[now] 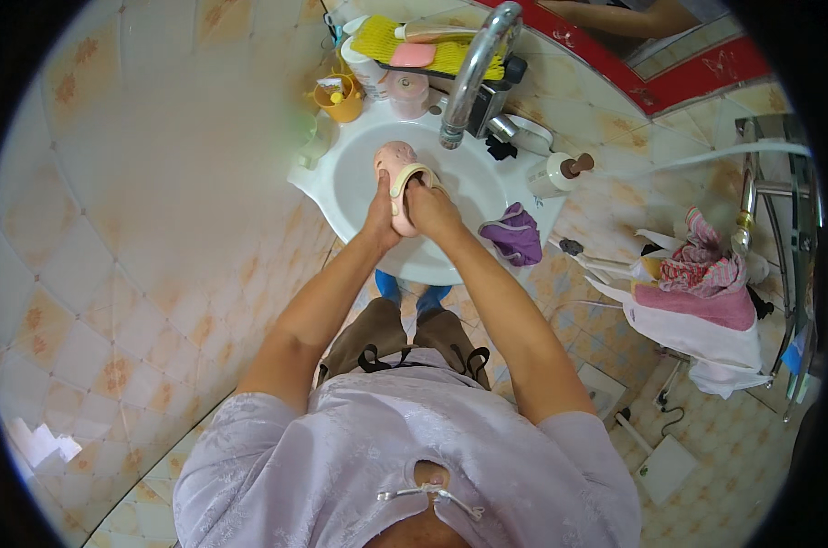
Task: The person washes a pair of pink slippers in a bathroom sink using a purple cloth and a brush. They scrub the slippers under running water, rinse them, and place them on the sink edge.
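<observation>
Over the white washbasin [354, 173] I hold a pink clog [395, 155] with a cream heel strap [414, 171]. Its rounded toe points away from me. My left hand [380, 215] is closed round the clog's left side, near the heel. From the right, my right hand [430, 212] reaches into the clog's opening under the strap. Its fingers are hidden inside, so whether they hold anything does not show. A crumpled purple cloth [514, 236] with a pale edge lies on the basin's right rim, beside my right wrist.
A chrome faucet [473, 78] arches over the basin's far side. Along the back edge stand a yellow cup [339, 99], a pink jar [407, 94] and a pump bottle [555, 175]. Towels [697, 306] hang at the right, near a metal rack [775, 192]. A tiled wall [140, 237] rises at left.
</observation>
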{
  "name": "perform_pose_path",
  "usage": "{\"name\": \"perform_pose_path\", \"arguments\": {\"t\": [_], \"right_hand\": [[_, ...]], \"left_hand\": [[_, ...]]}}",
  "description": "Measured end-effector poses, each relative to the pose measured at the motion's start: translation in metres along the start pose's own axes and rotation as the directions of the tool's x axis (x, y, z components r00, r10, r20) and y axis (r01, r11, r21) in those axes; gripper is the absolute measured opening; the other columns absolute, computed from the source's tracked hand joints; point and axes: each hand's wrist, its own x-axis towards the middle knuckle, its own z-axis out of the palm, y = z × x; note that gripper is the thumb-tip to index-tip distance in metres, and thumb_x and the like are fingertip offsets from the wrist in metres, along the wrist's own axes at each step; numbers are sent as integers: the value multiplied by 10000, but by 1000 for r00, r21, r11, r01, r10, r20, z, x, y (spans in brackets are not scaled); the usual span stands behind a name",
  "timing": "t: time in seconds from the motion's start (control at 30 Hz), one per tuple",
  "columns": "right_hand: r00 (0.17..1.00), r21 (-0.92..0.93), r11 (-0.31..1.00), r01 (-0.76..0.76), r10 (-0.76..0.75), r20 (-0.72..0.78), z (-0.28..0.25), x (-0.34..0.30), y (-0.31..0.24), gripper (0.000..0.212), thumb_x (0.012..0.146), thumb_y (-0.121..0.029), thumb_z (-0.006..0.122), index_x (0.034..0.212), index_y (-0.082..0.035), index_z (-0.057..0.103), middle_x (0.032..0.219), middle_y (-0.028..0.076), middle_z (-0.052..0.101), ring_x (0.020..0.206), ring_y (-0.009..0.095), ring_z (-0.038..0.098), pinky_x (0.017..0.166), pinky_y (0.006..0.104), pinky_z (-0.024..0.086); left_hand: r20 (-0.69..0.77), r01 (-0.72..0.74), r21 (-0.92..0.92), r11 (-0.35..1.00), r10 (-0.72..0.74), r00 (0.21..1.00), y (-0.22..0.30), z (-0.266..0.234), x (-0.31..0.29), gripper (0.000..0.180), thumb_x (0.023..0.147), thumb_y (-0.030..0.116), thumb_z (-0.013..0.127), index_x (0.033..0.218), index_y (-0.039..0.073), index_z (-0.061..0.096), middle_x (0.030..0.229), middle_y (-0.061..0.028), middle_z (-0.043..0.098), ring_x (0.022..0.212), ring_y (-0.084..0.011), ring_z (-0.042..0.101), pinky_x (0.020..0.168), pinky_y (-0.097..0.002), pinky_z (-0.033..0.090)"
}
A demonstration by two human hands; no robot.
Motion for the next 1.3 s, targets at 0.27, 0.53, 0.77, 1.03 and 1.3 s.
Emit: {"name": "perform_pose_path", "arguments": {"t": [0.27,0.53,0.77,1.03,1.3], "right_hand": [[1000,110,994,-8,6,24,6,-68,22,561,958,-267,488,1467,-116,306,991,294,637,878,426,642,771,485,505],[952,917,398,36,266,-153,29,7,36,860,827,-384,699,1449,41,286,1249,183,555,1040,257,601,819,340,504],[894,728,612,-309,448,2,23,26,12,865,770,-412,704,1414,44,351,1277,250,549,1136,330,580,968,349,435],[982,579,794,-186,175,76,93,46,-3,692,885,-396,576,1420,-7,374,1097,243,639,864,364,645,815,399,499],[992,360,925,121,-104,-68,78,-84,15,458,982,-161,450,1438,-160,403,1101,252,622,829,358,655,702,413,495]], "left_hand": [[20,-47,-47,998,48,999,60,-57,10,722,944,655,309,1317,68,502,1213,-183,592,1032,-365,615,894,-498,511],[597,514,86,854,-457,660,24,-69,-29,649,937,573,414,1241,15,545,1062,-266,627,920,-406,642,810,-512,540],[58,-95,995,10,729,683,47,-55,-78,350,989,320,484,972,15,655,934,-194,656,812,-234,635,671,-341,491],[-239,-160,62,985,170,956,26,-71,-62,413,1008,361,450,1213,10,524,1168,-131,613,1062,-241,602,923,-358,489],[-242,-151,-103,983,122,963,28,-99,3,397,1019,319,437,1263,7,466,1202,-150,572,1051,-276,597,914,-396,507]]}}
